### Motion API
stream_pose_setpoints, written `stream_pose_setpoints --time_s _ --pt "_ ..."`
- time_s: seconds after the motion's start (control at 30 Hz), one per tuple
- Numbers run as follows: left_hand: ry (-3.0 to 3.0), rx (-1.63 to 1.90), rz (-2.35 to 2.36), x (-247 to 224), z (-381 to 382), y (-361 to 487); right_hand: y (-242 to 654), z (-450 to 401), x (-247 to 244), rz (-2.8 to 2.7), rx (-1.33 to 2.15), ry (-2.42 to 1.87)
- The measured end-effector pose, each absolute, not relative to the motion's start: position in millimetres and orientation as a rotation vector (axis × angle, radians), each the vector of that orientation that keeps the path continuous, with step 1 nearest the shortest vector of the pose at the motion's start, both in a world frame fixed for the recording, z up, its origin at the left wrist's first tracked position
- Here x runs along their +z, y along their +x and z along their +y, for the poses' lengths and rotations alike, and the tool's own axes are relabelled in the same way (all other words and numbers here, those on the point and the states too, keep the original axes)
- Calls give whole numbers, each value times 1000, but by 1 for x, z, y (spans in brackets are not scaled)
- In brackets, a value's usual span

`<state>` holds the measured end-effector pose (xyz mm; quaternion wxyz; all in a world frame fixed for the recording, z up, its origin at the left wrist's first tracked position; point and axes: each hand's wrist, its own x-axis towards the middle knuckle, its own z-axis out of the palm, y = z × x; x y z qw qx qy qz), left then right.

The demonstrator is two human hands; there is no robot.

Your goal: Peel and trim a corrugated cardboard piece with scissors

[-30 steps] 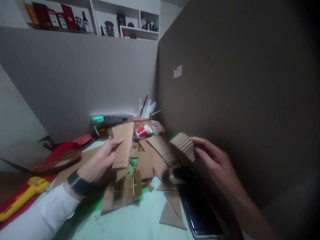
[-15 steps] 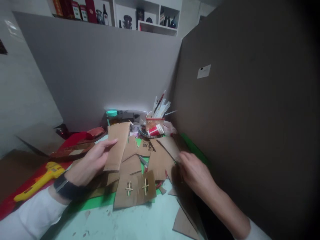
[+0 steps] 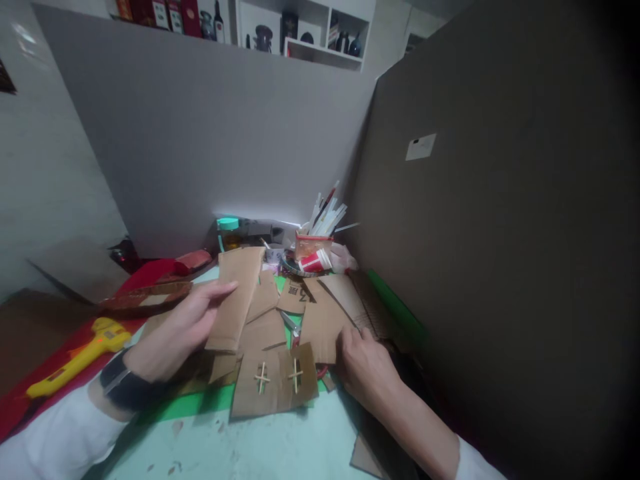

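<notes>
Brown cardboard makes up the upright strip (image 3: 234, 300) in the left hand (image 3: 187, 320), pinched with the thumb across its face near the left edge; the other fingers are mostly hidden. Its top and right edges stand free of that grip, and its lower end hangs just above other card.

Right of the left fingertips, loose cardboard pieces (image 3: 323, 325) overlap with uneven edges, and the scissors (image 3: 294, 327) lie among them. At the pile's right side the right hand (image 3: 369, 367) reaches down, fingers curled close together; whether they have hold of anything I cannot tell. Between the two hands, on the near side, lies a panel (image 3: 275, 383) bearing two crosses of thin sticks.

Nearer than both sets of fingers, the pale green tabletop (image 3: 200, 450) spreads past the panel's lower edge, giving room toward the wearer. Left of the left hand is a yellow tool (image 3: 80, 357). Beyond the fingers, a red-and-white cup (image 3: 315, 261) lies tipped before a box (image 3: 313, 248) of pale sticks. Farther out, a grey partition (image 3: 225, 127) bounds the far side, and a dark partition (image 3: 500, 233) limits space to the right hand's right.
</notes>
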<state>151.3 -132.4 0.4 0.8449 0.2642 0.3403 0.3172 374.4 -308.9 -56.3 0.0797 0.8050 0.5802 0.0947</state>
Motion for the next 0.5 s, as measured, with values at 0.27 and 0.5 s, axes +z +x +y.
stream_pose_setpoints --time_s 0.27,0.5 --pt "722 707 694 7 -150 151 382 -311 -43 1729 376 2434" --pt "761 726 721 6 -153 152 407 -321 -26 1684 552 2597"
